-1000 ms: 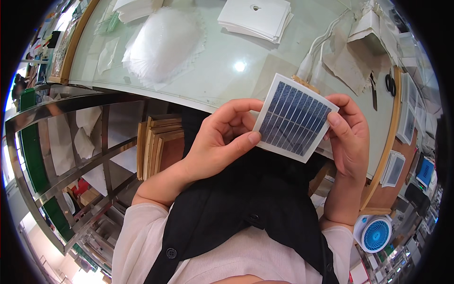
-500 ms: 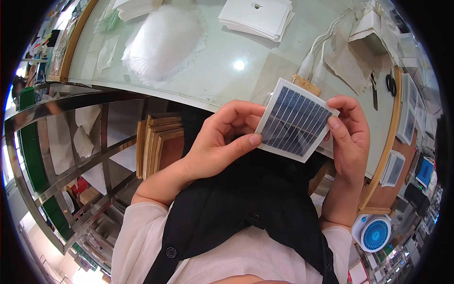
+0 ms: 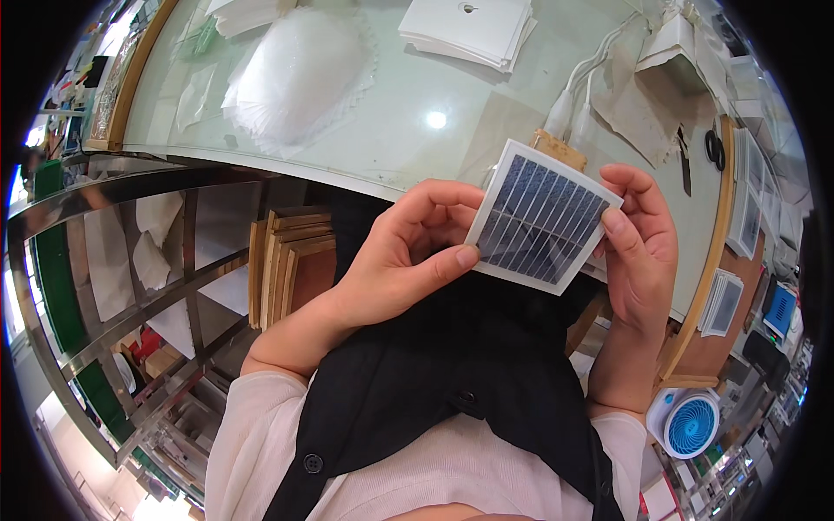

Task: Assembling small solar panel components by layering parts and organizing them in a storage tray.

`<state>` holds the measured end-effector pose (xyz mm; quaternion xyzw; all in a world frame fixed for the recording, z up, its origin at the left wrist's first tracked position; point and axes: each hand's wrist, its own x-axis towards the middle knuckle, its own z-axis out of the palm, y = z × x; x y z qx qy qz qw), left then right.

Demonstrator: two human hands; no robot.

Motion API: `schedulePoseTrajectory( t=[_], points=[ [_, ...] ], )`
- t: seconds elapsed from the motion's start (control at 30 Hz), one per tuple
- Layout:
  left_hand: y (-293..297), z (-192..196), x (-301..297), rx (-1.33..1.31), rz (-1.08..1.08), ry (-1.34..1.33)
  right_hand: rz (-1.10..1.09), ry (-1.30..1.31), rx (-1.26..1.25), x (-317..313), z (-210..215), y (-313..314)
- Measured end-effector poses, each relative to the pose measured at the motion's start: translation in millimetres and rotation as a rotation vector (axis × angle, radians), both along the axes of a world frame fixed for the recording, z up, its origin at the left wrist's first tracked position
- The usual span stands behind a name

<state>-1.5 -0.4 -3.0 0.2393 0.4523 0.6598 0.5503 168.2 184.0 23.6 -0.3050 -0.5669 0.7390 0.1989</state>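
A small square solar panel (image 3: pixel 546 221) with dark blue cells, pale stripes and a white border is held tilted above the table's front edge. My left hand (image 3: pixel 426 239) pinches its left edge, thumb on the face and fingers behind. At the right edge, my right hand (image 3: pixel 641 239) grips the panel with the thumb on its border, the index finger curled near the upper corner. Just beyond the panel, a small wooden block (image 3: pixel 559 149) sits by the ends of two white-handled corded tools (image 3: pixel 562 113). The panel's back is hidden.
On the glass-topped table (image 3: pixel 408 130) lie a fanned pile of clear plastic sleeves (image 3: pixel 300 78) and a stack of white cards (image 3: pixel 469 28). Black scissors (image 3: pixel 714 152) and a knife (image 3: pixel 685 169) lie at the right. Stacked wooden frames (image 3: pixel 291 265) stand below left; a blue fan (image 3: pixel 691 427) is lower right.
The panel has tilted slightly, and the reflections on its face have shifted. Both hands keep their hold, and the right index finger has lifted a little off the upper corner.
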Motion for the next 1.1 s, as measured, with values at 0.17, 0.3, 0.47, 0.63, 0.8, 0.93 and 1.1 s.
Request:
schedulePoseTrajectory(
  t=[0.17,0.3,0.47,0.63,0.8,0.93,1.1],
  points=[
    [0,-1,-1,0.009,-0.034,-0.040,-0.054,-0.033,0.002,-2,2,-6],
    [1,1,-1,-0.025,-0.042,-0.090,-0.034,0.028,0.057,4,-7,-5],
    [-1,-1,-1,0.015,-0.051,-0.087,0.031,0.020,0.106,7,-4,-2],
    [-3,-1,-2,0.062,-0.058,-0.016,0.028,-0.006,0.079,6,0,-2],
    [-1,-2,0,0.088,-0.070,-0.067,0.046,0.026,0.170,12,-9,4],
    [0,-1,1,0.082,-0.055,-0.107,0.040,0.017,0.088,12,-9,5],
    [1,-5,-1,0.129,-0.049,-0.022,0.046,0.021,0.038,10,-6,7]
  ],
)
